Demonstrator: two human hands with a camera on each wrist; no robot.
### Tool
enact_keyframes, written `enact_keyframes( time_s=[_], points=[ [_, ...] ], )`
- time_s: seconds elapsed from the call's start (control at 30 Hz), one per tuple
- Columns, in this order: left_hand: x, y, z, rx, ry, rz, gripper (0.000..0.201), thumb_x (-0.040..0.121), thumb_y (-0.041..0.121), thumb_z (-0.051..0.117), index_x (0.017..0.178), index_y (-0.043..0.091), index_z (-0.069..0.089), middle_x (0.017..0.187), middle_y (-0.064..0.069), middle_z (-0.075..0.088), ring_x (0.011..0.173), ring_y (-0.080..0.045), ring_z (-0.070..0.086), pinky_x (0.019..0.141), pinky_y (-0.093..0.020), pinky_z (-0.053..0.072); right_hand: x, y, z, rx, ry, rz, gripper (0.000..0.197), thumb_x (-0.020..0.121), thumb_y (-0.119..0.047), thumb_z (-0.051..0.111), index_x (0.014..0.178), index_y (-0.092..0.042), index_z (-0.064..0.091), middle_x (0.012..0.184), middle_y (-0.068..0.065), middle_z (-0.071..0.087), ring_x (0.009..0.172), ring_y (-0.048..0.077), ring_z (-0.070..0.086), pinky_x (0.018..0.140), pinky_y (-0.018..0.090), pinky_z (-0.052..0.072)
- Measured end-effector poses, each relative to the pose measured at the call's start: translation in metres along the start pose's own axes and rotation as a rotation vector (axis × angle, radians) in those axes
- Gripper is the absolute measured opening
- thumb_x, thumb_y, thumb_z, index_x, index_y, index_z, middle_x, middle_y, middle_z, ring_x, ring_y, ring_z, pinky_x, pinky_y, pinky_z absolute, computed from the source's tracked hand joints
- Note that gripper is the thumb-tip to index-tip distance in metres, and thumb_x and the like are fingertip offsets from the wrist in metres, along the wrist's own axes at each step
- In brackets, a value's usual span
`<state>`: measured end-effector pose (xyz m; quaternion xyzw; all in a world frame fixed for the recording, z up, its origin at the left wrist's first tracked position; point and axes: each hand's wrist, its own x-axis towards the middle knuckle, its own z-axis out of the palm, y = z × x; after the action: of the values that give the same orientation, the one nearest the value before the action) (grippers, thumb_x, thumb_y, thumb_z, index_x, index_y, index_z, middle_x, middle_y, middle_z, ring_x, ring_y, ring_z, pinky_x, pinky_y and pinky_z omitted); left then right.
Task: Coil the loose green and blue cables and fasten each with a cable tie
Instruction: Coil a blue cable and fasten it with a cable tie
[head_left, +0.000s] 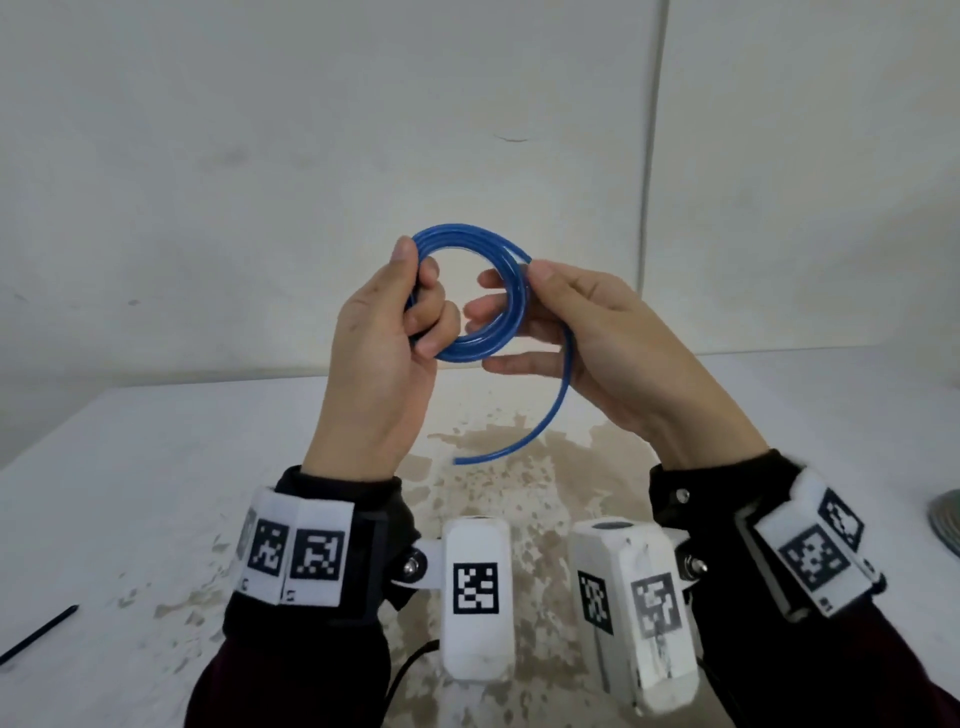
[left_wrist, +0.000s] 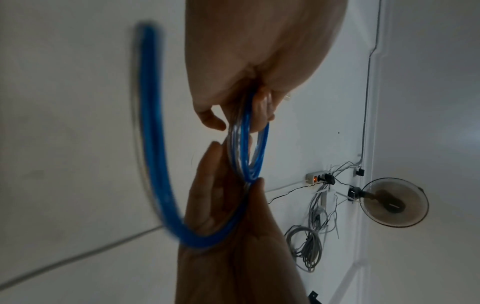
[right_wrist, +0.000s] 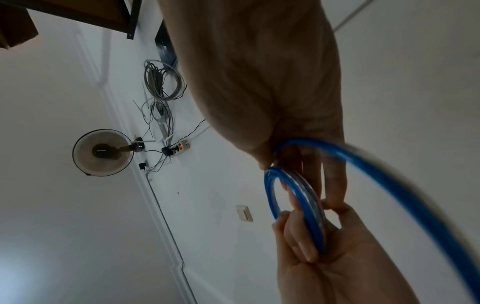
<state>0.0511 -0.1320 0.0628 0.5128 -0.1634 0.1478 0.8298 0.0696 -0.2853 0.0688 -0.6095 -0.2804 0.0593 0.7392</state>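
Note:
In the head view I hold the blue cable (head_left: 470, 299), wound into a small coil of several loops, in the air above the table. My left hand (head_left: 418, 273) grips the coil's left side with curled fingers. On the right side my right hand (head_left: 519, 283) pinches it, thumb in front and fingers behind. A loose tail (head_left: 540, 426) hangs from the right hand toward the table. The left wrist view shows the coil (left_wrist: 249, 144) between both hands and a blurred tail (left_wrist: 153, 144). The right wrist view shows the coil (right_wrist: 296, 197) edge-on. A thin black cable tie (head_left: 41, 631) lies at lower left.
The white table (head_left: 156, 467) has a brown stained patch (head_left: 519, 467) under my hands. A grey-green coiled edge (head_left: 948, 527) shows at the right border. A white wall stands close behind. A wall fan (left_wrist: 393, 202), a power strip and grey cable bundles (right_wrist: 162, 80) appear in the wrist views.

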Motion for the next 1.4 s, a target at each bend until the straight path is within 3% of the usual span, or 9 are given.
enact_keyframes(
  time_s=[0.1, 0.27, 0.47, 0.67, 0.8, 0.9, 1.13, 1.27, 1.4],
  points=[
    [-0.002, 0.005, 0.0, 0.097, -0.052, -0.043, 0.032, 0.1, 0.029, 0.039, 0.074, 0.012, 0.047, 0.046, 0.013, 0.029, 0.041, -0.005, 0.021, 0.066, -0.032, 0.011, 0.001, -0.006, -0.01, -0.089, 0.157, -0.083, 0.032, 0.104, -0.018, 0.034, 0.09, -0.008, 0.061, 0.069, 0.002, 0.064, 0.067, 0.014, 0.064, 0.059, 0.027, 0.055],
    [-0.007, 0.01, 0.001, 0.24, -0.168, -0.123, 0.031, 0.095, 0.032, 0.041, 0.073, 0.011, 0.048, 0.051, 0.01, 0.021, 0.043, -0.005, 0.018, 0.062, -0.031, 0.01, -0.003, -0.016, -0.032, -0.172, 0.331, -0.08, 0.034, 0.101, -0.022, 0.042, 0.075, -0.012, 0.061, 0.05, -0.01, 0.025, 0.046, 0.008, 0.019, 0.041, 0.018, 0.019],
    [-0.002, 0.011, -0.005, 0.083, -0.037, -0.031, 0.035, 0.102, 0.032, 0.034, 0.074, 0.013, 0.046, 0.05, 0.011, 0.025, 0.045, -0.006, 0.022, 0.055, -0.022, 0.021, -0.009, -0.007, -0.007, -0.345, -0.017, 0.047, 0.039, 0.085, -0.038, 0.061, 0.099, -0.003, 0.067, 0.059, -0.001, 0.021, 0.053, 0.013, 0.02, 0.044, 0.02, 0.022],
    [0.001, 0.005, -0.003, -0.113, -0.007, -0.098, 0.037, 0.102, 0.034, 0.033, 0.073, 0.015, 0.047, 0.048, 0.01, 0.024, 0.042, -0.006, 0.022, 0.064, -0.023, 0.027, -0.005, 0.001, 0.0, -0.408, -0.018, -0.02, 0.013, 0.087, -0.017, 0.066, 0.093, -0.005, 0.065, 0.061, -0.008, 0.058, 0.045, 0.005, 0.038, 0.044, 0.018, 0.03],
    [0.002, 0.005, -0.003, -0.288, 0.015, -0.175, 0.039, 0.102, 0.034, 0.032, 0.072, 0.015, 0.046, 0.046, 0.009, 0.023, 0.038, -0.007, 0.024, 0.064, -0.018, 0.04, -0.006, 0.0, 0.002, -0.417, -0.03, -0.071, 0.014, 0.09, -0.019, 0.062, 0.091, -0.005, 0.063, 0.063, -0.002, 0.058, 0.045, 0.009, 0.031, 0.044, 0.019, 0.029],
    [0.002, 0.005, -0.002, -0.318, 0.021, -0.147, 0.039, 0.103, 0.033, 0.031, 0.072, 0.014, 0.046, 0.046, 0.008, 0.024, 0.039, -0.006, 0.024, 0.079, -0.021, 0.035, -0.002, 0.004, 0.007, -0.218, 0.003, 0.0, 0.035, 0.101, -0.033, 0.041, 0.089, -0.007, 0.063, 0.062, -0.002, 0.05, 0.048, 0.011, 0.025, 0.044, 0.021, 0.024],
    [-0.002, 0.008, -0.003, -0.011, -0.143, -0.062, 0.034, 0.104, 0.025, 0.025, 0.08, 0.012, 0.044, 0.06, 0.005, 0.03, 0.053, -0.01, 0.036, 0.062, -0.019, 0.036, 0.002, 0.003, -0.004, 0.075, -0.026, 0.064, 0.037, 0.099, -0.032, 0.037, 0.084, -0.017, 0.068, 0.082, -0.006, 0.066, 0.075, 0.008, 0.057, 0.067, 0.021, 0.049],
    [-0.004, 0.006, -0.001, 0.031, -0.265, -0.107, 0.028, 0.101, 0.02, 0.026, 0.081, 0.011, 0.044, 0.064, 0.001, 0.038, 0.062, -0.016, 0.047, 0.076, -0.026, 0.046, 0.003, 0.0, -0.01, 0.261, -0.025, 0.079, 0.038, 0.103, -0.03, 0.03, 0.08, -0.012, 0.055, 0.067, -0.001, 0.057, 0.073, 0.018, 0.057, 0.073, 0.025, 0.05],
    [-0.007, 0.011, -0.003, 0.149, -0.335, -0.274, 0.021, 0.088, 0.024, 0.038, 0.077, 0.009, 0.046, 0.056, -0.003, 0.045, 0.057, -0.023, 0.054, 0.077, -0.034, 0.046, -0.001, -0.002, -0.008, 0.059, -0.051, 0.096, 0.039, 0.103, -0.03, 0.031, 0.075, -0.011, 0.05, 0.053, -0.005, 0.037, 0.058, 0.014, 0.042, 0.062, 0.018, 0.042]
  ],
)
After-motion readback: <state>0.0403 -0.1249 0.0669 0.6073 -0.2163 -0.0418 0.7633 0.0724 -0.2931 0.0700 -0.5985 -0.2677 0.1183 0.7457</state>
